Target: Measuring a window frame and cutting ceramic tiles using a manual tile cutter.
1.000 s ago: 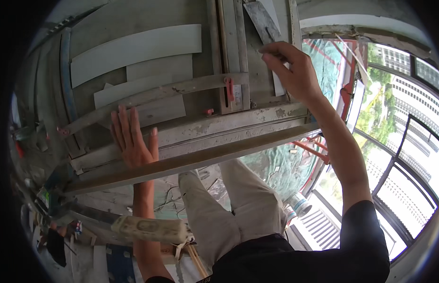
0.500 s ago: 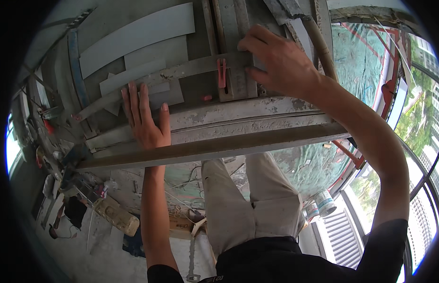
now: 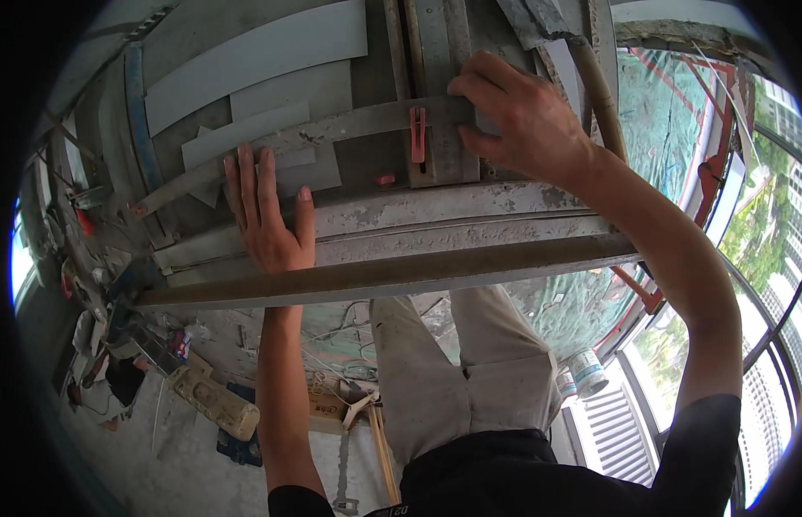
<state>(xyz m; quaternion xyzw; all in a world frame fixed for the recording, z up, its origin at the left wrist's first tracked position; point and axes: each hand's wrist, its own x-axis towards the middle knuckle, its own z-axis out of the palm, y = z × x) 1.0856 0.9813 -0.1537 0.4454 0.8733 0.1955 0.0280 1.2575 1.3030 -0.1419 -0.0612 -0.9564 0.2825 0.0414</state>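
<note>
My left hand (image 3: 267,224) lies with fingers spread, their tips on a long, dirty metal strip (image 3: 340,121) that crosses pale flat pieces (image 3: 254,39) on a grey work surface. My right hand (image 3: 521,116) is curled over the right end of that strip, beside upright metal rails (image 3: 435,52); what its fingers hold is hidden. A red clamp (image 3: 417,133) sits on the strip just left of it, and a small red piece (image 3: 384,179) lies below. A long bar (image 3: 392,267) runs across in front, over my left forearm.
A grey tool with a round handle (image 3: 599,95) lies at upper right. A beige tool handle (image 3: 211,401) hangs at lower left near assorted clutter (image 3: 116,379). Green sheeting (image 3: 651,103), cans (image 3: 586,372) and windows (image 3: 771,189) are on the right. My legs show below the bar.
My right hand has come down from above the surface to the strip's right end, its fingers curling beside the clamp. My left hand stays spread on the strip. The camera view has shifted.
</note>
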